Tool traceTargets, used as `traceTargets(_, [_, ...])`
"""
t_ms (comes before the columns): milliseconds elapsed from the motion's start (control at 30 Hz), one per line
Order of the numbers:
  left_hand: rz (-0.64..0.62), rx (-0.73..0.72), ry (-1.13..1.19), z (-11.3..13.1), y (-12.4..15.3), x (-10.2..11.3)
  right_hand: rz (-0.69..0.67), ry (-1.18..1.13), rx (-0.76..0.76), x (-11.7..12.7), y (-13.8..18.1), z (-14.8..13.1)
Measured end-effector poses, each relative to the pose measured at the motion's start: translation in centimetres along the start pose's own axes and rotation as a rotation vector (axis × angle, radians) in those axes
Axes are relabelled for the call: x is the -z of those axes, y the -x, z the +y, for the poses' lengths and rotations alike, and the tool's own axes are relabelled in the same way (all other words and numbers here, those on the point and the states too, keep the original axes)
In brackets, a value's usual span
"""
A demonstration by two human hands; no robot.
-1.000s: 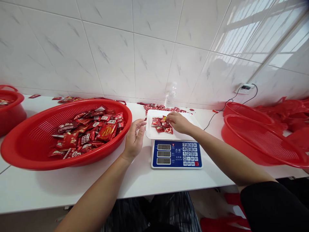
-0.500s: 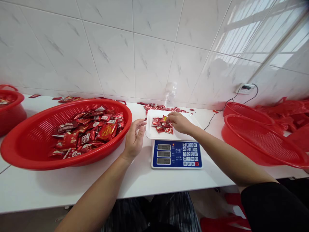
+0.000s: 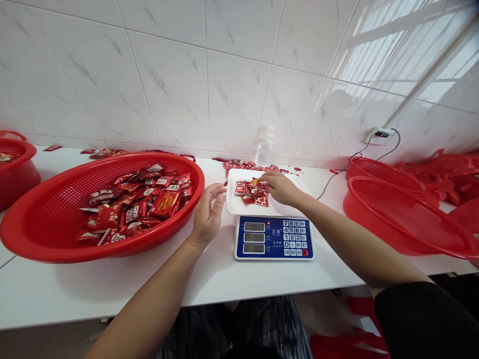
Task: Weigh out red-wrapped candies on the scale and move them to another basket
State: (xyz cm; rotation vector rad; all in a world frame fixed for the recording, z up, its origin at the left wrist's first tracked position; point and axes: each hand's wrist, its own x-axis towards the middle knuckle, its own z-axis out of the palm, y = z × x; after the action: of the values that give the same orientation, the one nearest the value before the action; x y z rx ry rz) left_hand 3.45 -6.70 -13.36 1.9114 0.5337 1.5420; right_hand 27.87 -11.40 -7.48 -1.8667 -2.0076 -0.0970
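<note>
On the white weighing tray point(image 3: 279, 205) of a digital scale point(image 3: 275, 239) lies a small heap of red snack packets point(image 3: 250, 191), one with a yellow label. My right hand point(image 3: 277, 188) reaches over the tray from the right. Its fingers are bent down and closed at the upper right of the heap, on a small packet there; the fingertips are partly hidden. My left hand point(image 3: 209, 214) is upright beside the tray's left edge, fingers apart and holding nothing. Close to its left stands a large red plastic basket point(image 3: 48, 232) with many red packets.
Nested red baskets point(image 3: 396, 224) stand at the right, near a red heap. Another red basket point(image 3: 17, 174) is at the far left. Loose packets and a clear plastic bottle point(image 3: 265, 147) sit along the tiled wall. A black cable point(image 3: 352, 159) runs to a wall socket point(image 3: 379, 135).
My right hand has shifted very slightly left and up over the packets. My left hand and the heap look nearly the same.
</note>
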Motion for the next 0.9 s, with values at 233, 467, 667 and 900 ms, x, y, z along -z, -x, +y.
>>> traceTargets(233, [-0.004, -0.009, -0.007, 0.0, 0.0, 0.0, -0.005, 0.002, 0.014, 0.0, -0.1, -0.1])
traceTargets(467, [-0.005, -0.002, -0.018, 0.1, 0.0, 0.0, -0.113, 0.021, -0.034, -1.1, -0.8, -1.5])
traceTargets(667, [-0.008, 0.001, -0.012, -0.1, 0.0, 0.1, -0.297, 0.035, -0.049, -2.3, -2.1, -3.0])
traceTargets(900, [-0.022, 0.004, -0.013, -0.2, 0.0, 0.1, -0.233, 0.001, 0.071, -2.6, -2.5, -2.7])
